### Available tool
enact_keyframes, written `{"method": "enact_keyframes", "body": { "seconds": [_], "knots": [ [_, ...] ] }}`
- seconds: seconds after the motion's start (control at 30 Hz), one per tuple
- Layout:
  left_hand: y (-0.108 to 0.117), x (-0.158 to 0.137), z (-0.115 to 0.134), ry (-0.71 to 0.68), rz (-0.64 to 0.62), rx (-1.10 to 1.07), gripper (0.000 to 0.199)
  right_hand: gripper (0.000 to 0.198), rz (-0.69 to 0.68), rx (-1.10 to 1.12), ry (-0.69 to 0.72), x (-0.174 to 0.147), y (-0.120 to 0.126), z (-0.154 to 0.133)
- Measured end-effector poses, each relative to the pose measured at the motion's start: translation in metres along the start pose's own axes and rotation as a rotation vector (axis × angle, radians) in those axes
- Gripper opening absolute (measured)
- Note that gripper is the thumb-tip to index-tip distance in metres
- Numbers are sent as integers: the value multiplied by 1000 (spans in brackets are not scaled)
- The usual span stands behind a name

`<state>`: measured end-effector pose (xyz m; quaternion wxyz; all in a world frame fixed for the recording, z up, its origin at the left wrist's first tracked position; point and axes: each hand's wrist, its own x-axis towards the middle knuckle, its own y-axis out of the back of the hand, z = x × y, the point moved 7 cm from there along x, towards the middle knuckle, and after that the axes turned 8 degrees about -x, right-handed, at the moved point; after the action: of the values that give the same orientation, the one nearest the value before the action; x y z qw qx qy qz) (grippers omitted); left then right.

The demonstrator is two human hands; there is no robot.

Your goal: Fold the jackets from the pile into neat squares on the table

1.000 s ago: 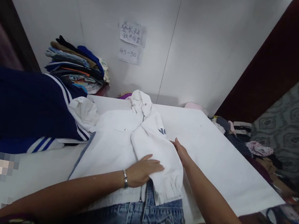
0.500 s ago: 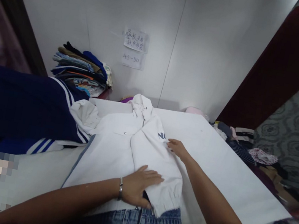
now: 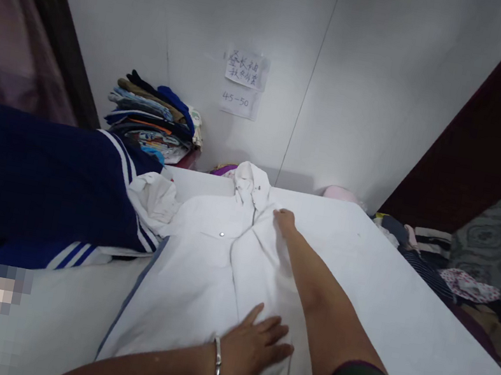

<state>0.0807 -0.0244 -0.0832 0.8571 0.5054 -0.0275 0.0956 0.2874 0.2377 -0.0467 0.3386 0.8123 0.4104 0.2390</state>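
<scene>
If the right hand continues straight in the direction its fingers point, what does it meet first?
Probably the crumpled collar of the white garment; the right hand points up the garment toward it, though depth is unclear.

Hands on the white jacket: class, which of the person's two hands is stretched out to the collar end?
The right hand: its arm reaches far up the white jacket near the collar, while the left hand, with a bracelet, lies flat near the hem.

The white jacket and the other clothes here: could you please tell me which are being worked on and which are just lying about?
In hand:
white jacket, pressed flat by left hand and right hand
table

Lying about:
navy garment
folded stack
wall notes
clothes pile
</scene>
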Motion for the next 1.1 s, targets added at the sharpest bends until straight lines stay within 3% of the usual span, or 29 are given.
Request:
{"method": "enact_keyframes", "body": {
  "seconds": [0.13,0.27,0.4,0.53,0.63,0.7,0.77,0.97,1.1],
  "knots": [
    [-6,0,-4,18,5,-2,79,28,46,-149,-100,13,1,18],
    [-10,-1,-6,11,23,-31,72,24,-5,-245,-119,10,-10,33],
    [-8,-1,-6,10,36,-67,70,39,-24,-278,-52,10,-8,26],
    [-1,-2,-4,13,15,-120,72,56,17,-298,123,-2,-1,8],
    [2,-1,-1,9,-14,-133,75,54,-169,-357,248,-21,-24,3],
    [2,0,-1,23,-19,-118,77,52,-294,-375,249,-30,-40,6],
    [0,1,-1,32,-21,-100,78,51,-328,-353,213,-30,-45,8],
    [-1,2,-1,27,-5,-61,76,51,-295,-209,109,-33,-11,23],
    [5,0,1,4,-18,-96,75,57,-274,-54,22,-77,28,60]
  ]
}}
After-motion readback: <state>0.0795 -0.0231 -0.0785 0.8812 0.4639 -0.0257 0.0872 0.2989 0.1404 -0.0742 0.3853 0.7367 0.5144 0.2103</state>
